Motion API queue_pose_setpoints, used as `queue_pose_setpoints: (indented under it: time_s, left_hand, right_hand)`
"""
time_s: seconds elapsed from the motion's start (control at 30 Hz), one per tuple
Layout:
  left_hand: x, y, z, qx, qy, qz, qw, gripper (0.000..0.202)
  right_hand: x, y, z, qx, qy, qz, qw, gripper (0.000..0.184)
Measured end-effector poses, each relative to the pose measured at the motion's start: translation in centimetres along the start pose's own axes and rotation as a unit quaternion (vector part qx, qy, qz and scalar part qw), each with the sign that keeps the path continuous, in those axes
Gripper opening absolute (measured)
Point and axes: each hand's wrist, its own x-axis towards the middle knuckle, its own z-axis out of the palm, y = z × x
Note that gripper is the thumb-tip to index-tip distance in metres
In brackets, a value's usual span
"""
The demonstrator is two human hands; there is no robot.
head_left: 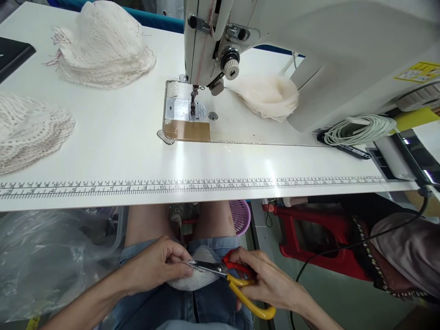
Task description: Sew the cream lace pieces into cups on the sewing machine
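A white cup-shaped fabric piece (195, 279) lies over my lap, below the table's front edge. My left hand (165, 263) pinches its upper left edge between thumb and fingers. In my right hand (264, 279) is a pair of scissors (237, 275) with one red and one yellow handle, my fingers through the loops. The blades point left over the fabric, and their tips reach my left fingertips. Whether the tips have thread or cloth between them is too small to tell.
A sewing machine (213, 55) stands on the white table (113, 151), cream fabric cups (271, 96) beside its needle. White lace stacks (103, 46) lie left. A cord coil (360, 130) rests right. Below are a plastic bag (51, 261), a purple basket (240, 217) and a red stool (309, 233) near another person.
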Motion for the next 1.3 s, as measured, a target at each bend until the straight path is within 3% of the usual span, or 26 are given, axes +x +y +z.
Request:
queue_pose_setpoints:
  time_s: [0.67,1.3]
  left_hand:
    - [0.4,0.1,0.2,0.020,-0.003,-0.006,1.000,0.028]
    - [0.5,0.1,0.1,0.000,-0.003,-0.015,1.000,0.036]
  right_hand:
    - [-0.1,0.1,0.2,-0.016,0.011,-0.012,1.000,0.042]
    - [0.2,1.6,1.5,0.040,-0.019,-0.025,0.999,0.049]
